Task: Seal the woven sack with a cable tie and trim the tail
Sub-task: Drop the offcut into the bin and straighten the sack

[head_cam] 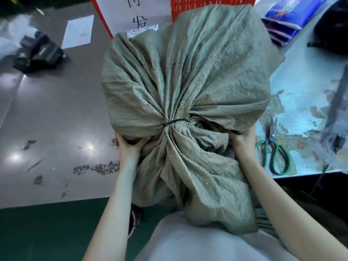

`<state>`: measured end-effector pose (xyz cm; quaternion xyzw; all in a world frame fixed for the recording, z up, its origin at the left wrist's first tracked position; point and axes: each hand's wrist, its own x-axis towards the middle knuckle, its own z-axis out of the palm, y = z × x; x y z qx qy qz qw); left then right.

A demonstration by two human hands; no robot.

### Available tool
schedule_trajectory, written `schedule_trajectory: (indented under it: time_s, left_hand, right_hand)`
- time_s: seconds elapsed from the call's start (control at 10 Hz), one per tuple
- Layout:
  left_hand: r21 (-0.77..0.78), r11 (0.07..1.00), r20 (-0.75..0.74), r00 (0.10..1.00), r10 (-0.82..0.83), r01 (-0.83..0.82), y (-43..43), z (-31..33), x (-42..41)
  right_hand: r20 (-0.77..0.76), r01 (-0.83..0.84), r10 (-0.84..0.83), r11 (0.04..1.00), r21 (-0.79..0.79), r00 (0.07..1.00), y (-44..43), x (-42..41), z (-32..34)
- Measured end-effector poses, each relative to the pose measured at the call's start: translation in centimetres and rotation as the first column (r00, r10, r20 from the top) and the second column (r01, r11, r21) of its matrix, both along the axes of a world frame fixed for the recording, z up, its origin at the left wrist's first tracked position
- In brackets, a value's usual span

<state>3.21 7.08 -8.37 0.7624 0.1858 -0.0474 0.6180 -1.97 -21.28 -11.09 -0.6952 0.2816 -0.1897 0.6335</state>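
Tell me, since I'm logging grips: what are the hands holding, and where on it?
Both hands hold the sack. The left hand grips its bulging body left of the cable tie, the right hand grips it right of the tie. The scissors lie untouched.

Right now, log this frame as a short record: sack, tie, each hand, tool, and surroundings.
sack: grey-green woven sack, full, neck gathered toward the person
tie: black cable tie cinched around the gathered neck; no long tail visible
left hand: left hand gripping the sack's lower left edge
right hand: right hand gripping the sack's lower right edge
tool: green-handled scissors lying on the blue worktop, right of the sack, untouched
behind sack: orange crate
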Motion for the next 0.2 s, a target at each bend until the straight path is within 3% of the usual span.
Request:
schedule_trajectory:
  time_s: [0.2]
  left_hand:
    - [-0.099, 0.995, 0.132, 0.991, 0.004, 0.009, 1.0, 2.2, 0.0]
  right_hand:
    - [0.109, 0.119, -0.122, 0.992, 0.040, 0.986, 1.7, -1.0, 0.2]
